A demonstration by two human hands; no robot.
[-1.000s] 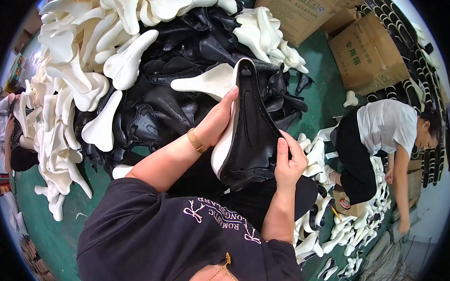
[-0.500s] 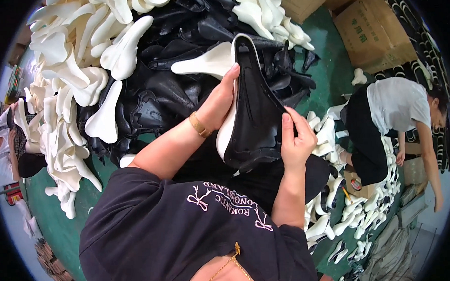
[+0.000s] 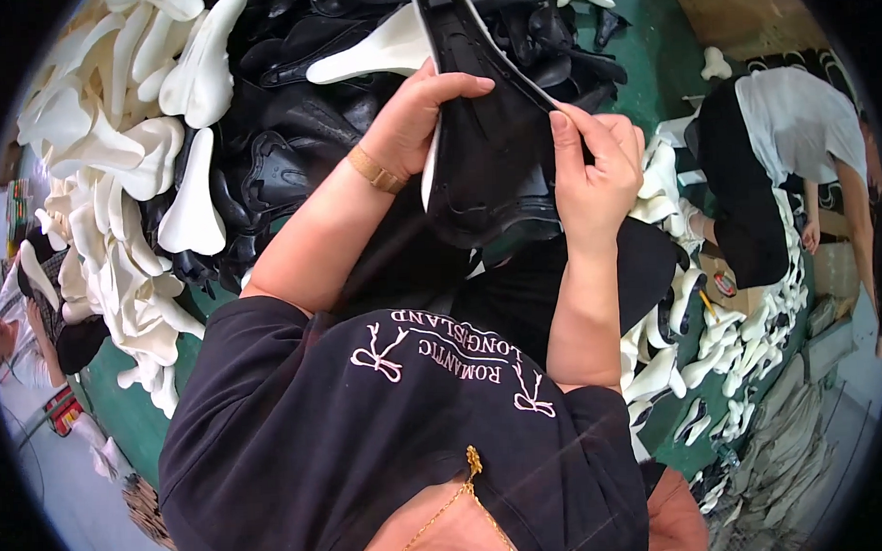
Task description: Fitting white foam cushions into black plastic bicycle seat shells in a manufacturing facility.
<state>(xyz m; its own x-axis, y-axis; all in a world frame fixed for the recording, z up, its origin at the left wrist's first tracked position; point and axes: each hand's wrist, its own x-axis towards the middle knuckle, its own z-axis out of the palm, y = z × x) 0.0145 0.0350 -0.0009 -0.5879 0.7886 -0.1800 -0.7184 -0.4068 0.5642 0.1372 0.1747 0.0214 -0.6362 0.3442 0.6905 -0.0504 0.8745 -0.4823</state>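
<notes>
A bicycle saddle (image 3: 490,147) is held up before me, its black plastic underside facing me and its narrow nose pointing away. White foam padding shows along its left edge. My left hand (image 3: 418,116) grips that edge, thumb laid across the black shell and fingers hidden behind. On the opposite edge, my right hand (image 3: 598,168) pinches the rim between thumb and fingers. Just beyond my left hand, a white foam saddle pad (image 3: 370,53) lies on a heap of black saddle shells (image 3: 306,173).
White foam pads (image 3: 116,151) are piled at the left. More white and black saddle pieces (image 3: 735,348) cover the floor at the right, near a bending person (image 3: 795,127). A cardboard box (image 3: 743,12) stands at the far right. Another person (image 3: 16,339) is at the left edge.
My left thumb has moved from the saddle's edge onto the black shell. The saddle sits higher in the picture, and the whole view has shifted. My right hand still pinches the right rim.
</notes>
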